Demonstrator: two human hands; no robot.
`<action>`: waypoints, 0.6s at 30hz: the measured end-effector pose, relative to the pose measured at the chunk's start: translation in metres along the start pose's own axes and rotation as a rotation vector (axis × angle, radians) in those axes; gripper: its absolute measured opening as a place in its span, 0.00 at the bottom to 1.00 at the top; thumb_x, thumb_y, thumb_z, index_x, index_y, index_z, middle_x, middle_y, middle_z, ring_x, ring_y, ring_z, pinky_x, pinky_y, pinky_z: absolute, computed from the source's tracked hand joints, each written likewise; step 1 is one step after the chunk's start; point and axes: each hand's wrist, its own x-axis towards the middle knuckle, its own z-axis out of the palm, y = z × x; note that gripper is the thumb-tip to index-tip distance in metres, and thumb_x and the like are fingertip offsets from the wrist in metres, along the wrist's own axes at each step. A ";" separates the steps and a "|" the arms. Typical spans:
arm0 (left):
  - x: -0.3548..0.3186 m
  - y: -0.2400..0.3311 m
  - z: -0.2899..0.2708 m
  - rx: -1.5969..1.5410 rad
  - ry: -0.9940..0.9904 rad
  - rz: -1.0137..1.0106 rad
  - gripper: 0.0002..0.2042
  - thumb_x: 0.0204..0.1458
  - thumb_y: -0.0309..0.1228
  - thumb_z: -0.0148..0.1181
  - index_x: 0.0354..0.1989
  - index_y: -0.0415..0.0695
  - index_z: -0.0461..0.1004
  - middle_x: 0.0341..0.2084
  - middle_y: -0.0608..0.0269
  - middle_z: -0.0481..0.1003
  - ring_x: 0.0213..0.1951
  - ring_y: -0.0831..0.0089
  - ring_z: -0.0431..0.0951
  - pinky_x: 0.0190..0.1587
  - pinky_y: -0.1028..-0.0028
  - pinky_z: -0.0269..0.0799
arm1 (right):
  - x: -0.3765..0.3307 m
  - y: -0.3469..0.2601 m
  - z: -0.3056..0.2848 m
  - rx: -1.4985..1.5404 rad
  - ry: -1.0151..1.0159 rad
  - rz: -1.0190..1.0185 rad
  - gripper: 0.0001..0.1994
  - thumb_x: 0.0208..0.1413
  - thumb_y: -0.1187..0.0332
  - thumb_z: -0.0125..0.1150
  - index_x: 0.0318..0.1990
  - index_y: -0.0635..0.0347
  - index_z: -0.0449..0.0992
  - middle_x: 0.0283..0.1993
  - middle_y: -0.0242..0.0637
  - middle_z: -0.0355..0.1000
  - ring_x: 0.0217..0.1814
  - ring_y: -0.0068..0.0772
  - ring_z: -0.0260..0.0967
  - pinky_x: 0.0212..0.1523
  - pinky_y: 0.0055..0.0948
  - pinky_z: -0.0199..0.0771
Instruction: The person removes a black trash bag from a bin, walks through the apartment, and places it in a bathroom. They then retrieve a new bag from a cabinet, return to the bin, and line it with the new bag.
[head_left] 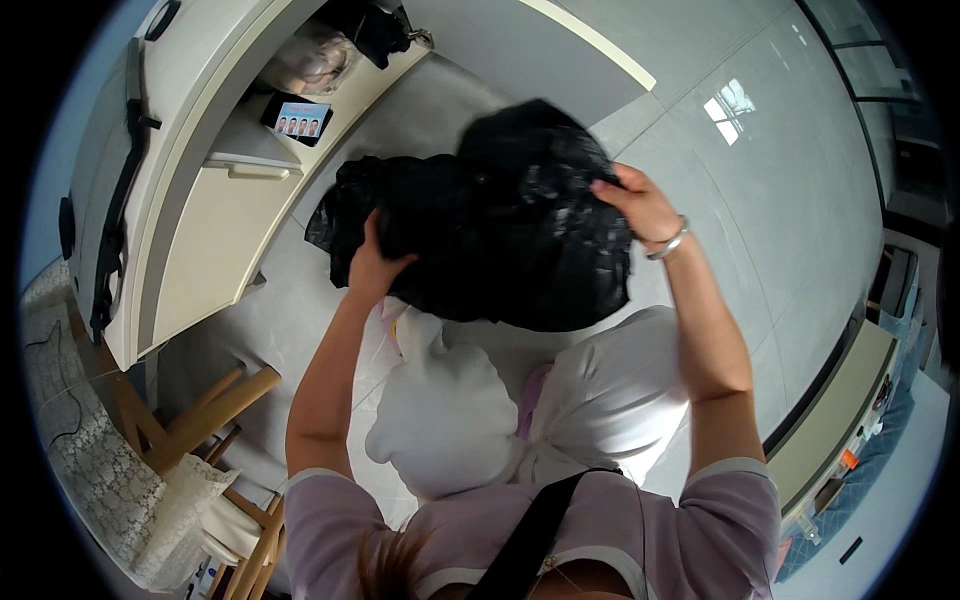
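Observation:
A large black plastic bag (540, 230), puffed out and crumpled, is held up in front of my knees above the tiled floor. My left hand (374, 264) grips its left part, the thumb showing and the other fingers partly hidden by the plastic. At the bag's upper right edge, my right hand (640, 205) pinches the plastic between thumb and fingers; a silver bangle (670, 240) is on that wrist. What the bag holds, if anything, cannot be seen.
On the left stands a cream cabinet (215, 250) with an open shelf holding a clear plastic bag (315, 62) and a small card with portraits (302, 120). A wooden chair (200, 420) is at the lower left. A low cream unit (840, 410) runs along the right.

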 end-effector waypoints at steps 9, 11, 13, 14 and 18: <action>-0.017 -0.130 0.043 0.518 -0.257 -0.489 0.26 0.41 0.40 0.61 0.49 0.45 0.65 0.39 0.50 0.73 0.41 0.53 0.73 0.42 0.61 0.70 | -0.061 0.092 -0.203 0.253 0.623 0.064 0.11 0.54 0.71 0.44 0.44 0.63 0.68 0.39 0.39 0.72 0.38 0.35 0.70 0.41 0.32 0.72; -0.026 -0.142 0.036 0.578 -0.213 -0.582 0.19 0.43 0.39 0.58 0.43 0.44 0.69 0.39 0.50 0.73 0.41 0.54 0.74 0.41 0.60 0.70 | -0.079 0.110 -0.219 0.447 0.786 0.144 0.11 0.54 0.70 0.43 0.42 0.63 0.69 0.38 0.40 0.72 0.38 0.36 0.70 0.40 0.35 0.73; -0.029 -0.149 0.032 0.585 -0.110 -0.614 0.14 0.45 0.37 0.54 0.38 0.43 0.71 0.37 0.51 0.74 0.41 0.55 0.74 0.41 0.60 0.70 | -0.109 0.139 -0.253 0.434 0.997 0.176 0.12 0.52 0.68 0.45 0.40 0.63 0.69 0.37 0.41 0.71 0.37 0.37 0.70 0.39 0.37 0.74; -0.030 -0.158 0.026 0.582 -0.105 -0.628 0.15 0.45 0.37 0.54 0.40 0.44 0.70 0.39 0.51 0.73 0.42 0.55 0.73 0.42 0.60 0.70 | -0.119 0.151 -0.264 0.415 1.091 0.190 0.12 0.51 0.67 0.46 0.40 0.63 0.69 0.36 0.41 0.71 0.37 0.38 0.70 0.38 0.39 0.74; -0.029 -0.168 0.011 0.676 -0.042 -0.673 0.19 0.42 0.35 0.57 0.45 0.45 0.66 0.47 0.52 0.67 0.48 0.56 0.69 0.46 0.61 0.67 | -0.162 0.169 -0.295 0.405 1.476 0.217 0.12 0.49 0.66 0.46 0.42 0.55 0.69 0.40 0.39 0.69 0.41 0.41 0.67 0.39 0.49 0.68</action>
